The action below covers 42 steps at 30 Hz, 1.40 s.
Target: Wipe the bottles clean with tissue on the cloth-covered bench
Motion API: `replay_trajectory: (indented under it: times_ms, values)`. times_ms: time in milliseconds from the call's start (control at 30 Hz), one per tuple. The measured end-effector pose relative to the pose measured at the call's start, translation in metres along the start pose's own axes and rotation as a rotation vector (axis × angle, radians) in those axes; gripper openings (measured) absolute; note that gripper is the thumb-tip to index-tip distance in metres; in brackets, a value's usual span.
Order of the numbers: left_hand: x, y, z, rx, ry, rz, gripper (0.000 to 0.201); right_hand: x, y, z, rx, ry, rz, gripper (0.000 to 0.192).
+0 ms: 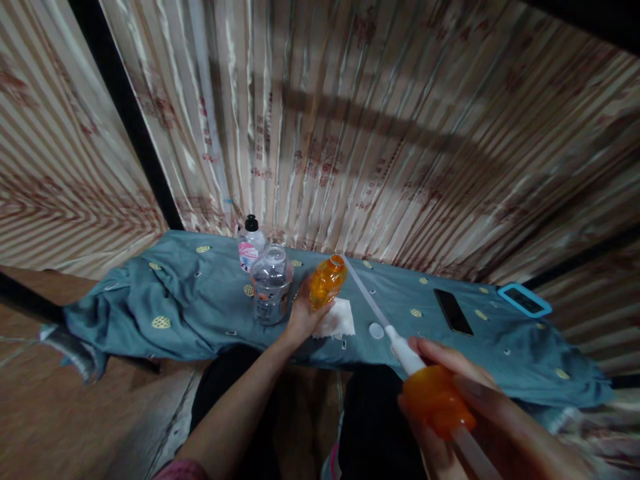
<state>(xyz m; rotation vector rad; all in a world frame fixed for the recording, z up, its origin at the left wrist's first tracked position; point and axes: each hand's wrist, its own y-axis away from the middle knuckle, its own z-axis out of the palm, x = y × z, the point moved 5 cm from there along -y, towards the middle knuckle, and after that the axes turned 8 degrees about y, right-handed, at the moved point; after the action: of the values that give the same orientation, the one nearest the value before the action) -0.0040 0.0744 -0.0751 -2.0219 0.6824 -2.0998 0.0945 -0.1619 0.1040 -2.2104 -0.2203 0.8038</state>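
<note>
My left hand is wrapped round a see-through orange bottle, which tilts to the right with its open mouth facing up. In my right hand, close to the camera, is an orange pump top with a white neck and a long pale dip tube. The tube's far end appears beside the bottle's mouth; whether they touch I cannot tell. A second pale rod sticks out below the orange part. Under the bottle lies a white tissue, and right of it a small white disc.
A clear open plastic bottle stands left of my left hand, with a black-capped bottle behind it. To the right lie a dark phone and a blue-framed device. A teal cloth covers the narrow table; a striped curtain hangs behind.
</note>
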Motion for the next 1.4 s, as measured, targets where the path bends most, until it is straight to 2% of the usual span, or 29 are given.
replay_trajectory:
  times_ms: [67,167,200,267,367,433,567,633,800,900,1100,1400]
  values:
    - [0.001,0.000,0.000,0.001,-0.011,-0.002,0.065,0.001,0.002,-0.001,0.044,0.025,0.029,0.059]
    - [0.002,0.000,0.000,0.000,-0.022,-0.008,0.064,0.005,-0.011,0.002,-0.007,-0.078,-0.027,0.060]
    - [0.002,0.000,0.000,0.001,-0.017,-0.008,0.064,0.006,-0.021,0.001,-0.010,-0.123,-0.061,0.064]
    - [0.003,0.000,0.000,0.007,-0.019,-0.004,0.063,0.014,-0.045,-0.007,0.152,-0.197,-0.043,0.051]
    - [0.002,-0.001,-0.001,0.021,-0.057,0.001,0.064,0.034,-0.087,-0.011,0.276,-0.239,0.073,0.046]
    - [0.001,-0.002,-0.001,0.018,-0.066,0.008,0.065,0.049,-0.114,-0.009,0.281,-0.250,0.142,0.037]
    - [0.001,-0.002,-0.001,0.013,-0.049,0.025,0.065,0.073,-0.153,0.014,0.167,-0.370,0.138,0.028]
    - [0.002,-0.002,-0.001,0.013,-0.043,0.033,0.064,0.083,-0.163,0.034,0.074,-0.384,0.143,0.033]
    - [0.001,-0.001,0.000,0.010,-0.041,0.023,0.065,0.107,-0.162,0.088,-0.214,-0.451,0.207,0.040]
    - [-0.001,-0.001,0.000,0.015,-0.047,0.010,0.067,0.121,-0.154,0.107,-0.312,-0.474,0.237,0.042]
    - [0.001,-0.001,0.001,0.002,-0.052,0.019,0.066,0.135,-0.142,0.124,-0.458,-0.507,0.242,0.041]
    - [0.003,-0.001,0.002,-0.013,-0.047,0.022,0.064,0.136,-0.139,0.132,-0.552,-0.505,0.218,0.036]
